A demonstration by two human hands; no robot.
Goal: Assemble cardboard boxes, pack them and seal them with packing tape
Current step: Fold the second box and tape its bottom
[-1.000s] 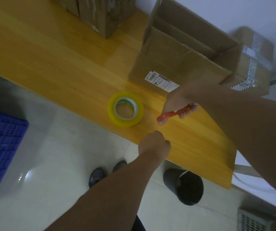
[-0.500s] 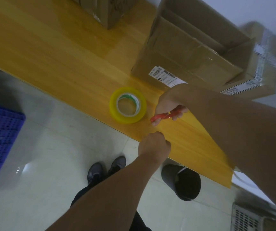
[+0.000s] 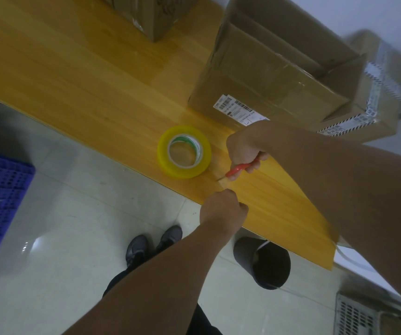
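Tape roll (image 3: 205, 153) lies flat; left hand (image 3: 221, 209) pinches strip (image 3: 221, 183), right hand (image 3: 243, 148) grips cutter (image 3: 239, 169) pointing leftward.

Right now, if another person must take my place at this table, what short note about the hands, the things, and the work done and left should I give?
Left hand: at the table edge, pinches the faint tape strip.
Right hand: grips the red cutter, tip at the strip.
Tape roll: lies flat on the table, beside the cutter.
Done: the labelled box is set up, flaps open; its contents are hidden.
Left: cut the strip, pack if needed, close and seal.
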